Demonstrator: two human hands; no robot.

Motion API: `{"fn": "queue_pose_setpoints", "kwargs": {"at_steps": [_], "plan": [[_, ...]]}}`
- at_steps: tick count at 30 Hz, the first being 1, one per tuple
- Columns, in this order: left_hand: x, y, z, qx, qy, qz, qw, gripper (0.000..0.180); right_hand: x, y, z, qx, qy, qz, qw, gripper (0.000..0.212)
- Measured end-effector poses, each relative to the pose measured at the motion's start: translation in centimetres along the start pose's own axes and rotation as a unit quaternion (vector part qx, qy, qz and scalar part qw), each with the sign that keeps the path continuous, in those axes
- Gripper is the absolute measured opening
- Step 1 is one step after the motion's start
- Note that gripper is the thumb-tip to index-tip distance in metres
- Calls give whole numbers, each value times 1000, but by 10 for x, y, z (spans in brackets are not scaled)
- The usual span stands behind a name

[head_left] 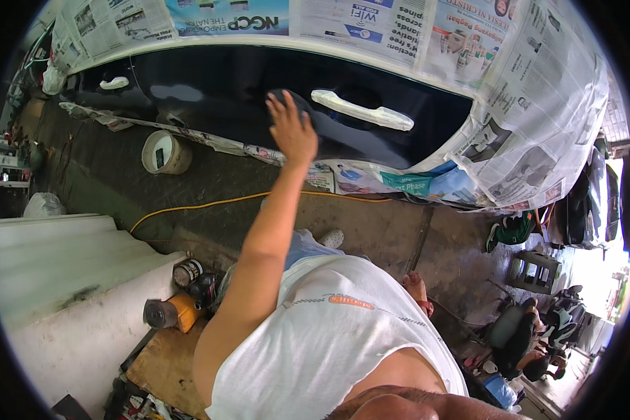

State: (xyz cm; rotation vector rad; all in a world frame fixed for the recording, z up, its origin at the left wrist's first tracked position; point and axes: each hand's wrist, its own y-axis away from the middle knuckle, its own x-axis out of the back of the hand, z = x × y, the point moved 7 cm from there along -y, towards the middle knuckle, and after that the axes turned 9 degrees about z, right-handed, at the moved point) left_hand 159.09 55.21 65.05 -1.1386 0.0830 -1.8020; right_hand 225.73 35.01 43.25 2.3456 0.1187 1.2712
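My left hand (292,131) reaches up and lies on the glossy black car door panel (217,91), fingers stretched out and slightly apart. A dull dark patch shows around the fingertips; I cannot tell whether it is a thin pad under the hand or a reflection. Just right of the hand is a door handle (362,110) wrapped in pale masking tape. Another taped handle (115,83) is farther left. Newspaper sheets (360,28) cover the car above the panel, and more newspaper (532,133) wraps its right end. My right hand is out of view.
A whitish bucket (166,152) stands on the floor by the car. A yellow hose or cord (210,201) crosses the floor. To the left are a pale bench-like panel (56,259) and an orange-and-black power tool (171,313). A grey stool (535,273) stands at right.
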Motion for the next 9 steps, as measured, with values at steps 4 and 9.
{"fn": "queue_pose_setpoints", "kwargs": {"at_steps": [4,9], "plan": [[42,-63,-3,-224,-85,31,970,76,5,7,-14,-12,-21,2,1000,47],[46,-91,41,-514,-108,-13,851,86,-2,21,0,-16,59,-70,996,49]]}}
